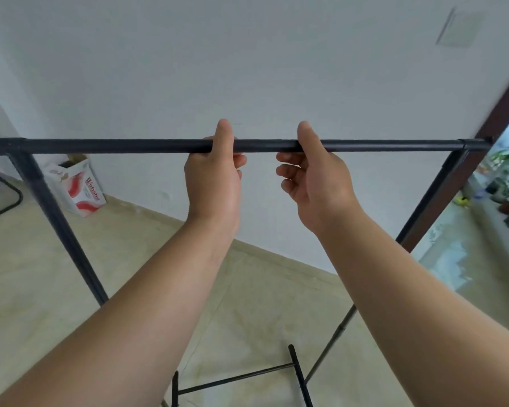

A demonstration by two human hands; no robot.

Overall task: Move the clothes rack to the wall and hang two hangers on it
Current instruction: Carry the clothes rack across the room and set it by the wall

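Note:
The black metal clothes rack [115, 145] stands in front of me, its top bar running level across the view close to the white wall [247, 69]. My left hand [213, 177] grips the middle of the bar, thumb up over it and fingers wrapped around it. My right hand [315, 180] holds the bar just to the right, thumb over the top and fingers curled loosely underneath. The rack's uprights slope down at the left [56, 224] and the right [423, 218]. Its base bars [238, 377] rest on the floor between my forearms.
A red and white cardboard box [77, 183] stands against the wall at the left. A black tubular chair frame [3, 198] is at the far left. A brown door frame [500, 113] and potted plants [506, 177] are at the right. The floor [27, 274] is beige tile.

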